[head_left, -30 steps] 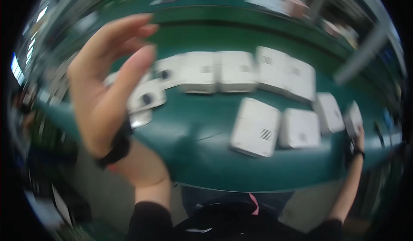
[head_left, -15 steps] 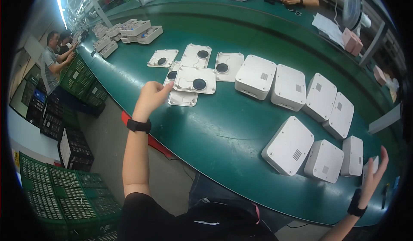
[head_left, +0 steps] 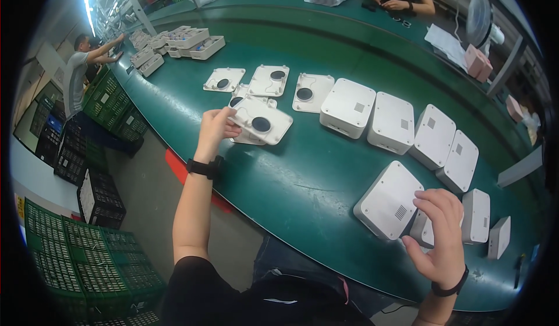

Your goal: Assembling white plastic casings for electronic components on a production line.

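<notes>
My left hand (head_left: 216, 131) is closed on the left edge of a white plastic cover (head_left: 279, 129) with a round black speaker, tilted above other covers. Partly hidden beneath it lie more such covers; another cover (head_left: 223, 80), a second cover (head_left: 268, 81) and a third cover (head_left: 319, 88) lie around it. On the right, my right hand (head_left: 439, 238) is open, fingers spread and curved, just beside a white square box (head_left: 389, 201) with a small vent grille. It hides part of a neighbouring box (head_left: 420, 230); whether it touches either one I cannot tell.
Several more white boxes (head_left: 347, 106) stand along the right of the green table (head_left: 291, 174). White trays of parts (head_left: 186, 37) are stacked at the far left. Green crates (head_left: 87, 256) stand on the floor. Across the table a person's hands (head_left: 387, 1) work; another person (head_left: 78, 73) stands far left.
My left hand has lifted and tilted the speaker cover off the others, drawing it slightly nearer. My right hand has swung left from the table's far right end to the boxes.
</notes>
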The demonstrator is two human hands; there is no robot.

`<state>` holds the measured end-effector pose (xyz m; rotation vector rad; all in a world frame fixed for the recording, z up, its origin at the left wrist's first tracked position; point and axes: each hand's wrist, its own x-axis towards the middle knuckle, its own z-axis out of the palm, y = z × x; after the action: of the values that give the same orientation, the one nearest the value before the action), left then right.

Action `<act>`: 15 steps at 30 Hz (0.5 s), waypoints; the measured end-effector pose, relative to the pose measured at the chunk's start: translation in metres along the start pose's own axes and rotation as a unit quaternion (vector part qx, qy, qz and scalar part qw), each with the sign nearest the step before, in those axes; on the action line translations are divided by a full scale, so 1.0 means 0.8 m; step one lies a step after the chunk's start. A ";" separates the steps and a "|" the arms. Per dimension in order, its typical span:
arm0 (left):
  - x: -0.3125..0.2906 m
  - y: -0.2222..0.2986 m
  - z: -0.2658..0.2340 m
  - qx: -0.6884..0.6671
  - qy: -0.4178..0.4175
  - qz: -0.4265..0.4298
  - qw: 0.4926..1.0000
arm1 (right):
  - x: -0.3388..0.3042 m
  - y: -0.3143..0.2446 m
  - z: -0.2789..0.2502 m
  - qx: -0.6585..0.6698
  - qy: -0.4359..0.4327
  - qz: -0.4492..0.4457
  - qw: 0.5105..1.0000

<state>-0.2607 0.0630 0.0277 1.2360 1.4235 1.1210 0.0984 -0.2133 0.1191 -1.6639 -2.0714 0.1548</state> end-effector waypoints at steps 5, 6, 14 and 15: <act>-0.007 0.030 -0.008 -0.137 -0.061 0.073 0.986 | 0.029 -0.017 -0.009 0.098 0.060 -0.073 0.991; -0.013 0.044 -0.007 -0.174 -0.116 0.090 0.974 | 0.035 -0.021 -0.007 0.099 0.061 -0.077 0.990; -0.094 0.149 0.078 -0.146 -0.395 0.214 0.882 | 0.058 -0.027 0.024 0.420 0.075 0.043 0.903; -0.100 0.158 0.088 -0.122 -0.423 0.211 0.873 | 0.052 -0.022 0.017 0.423 0.012 0.095 0.901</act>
<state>-0.1645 -0.0012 0.1458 1.6084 0.3460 0.8132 0.0705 -0.1757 0.1263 -1.2696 -1.4589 0.9451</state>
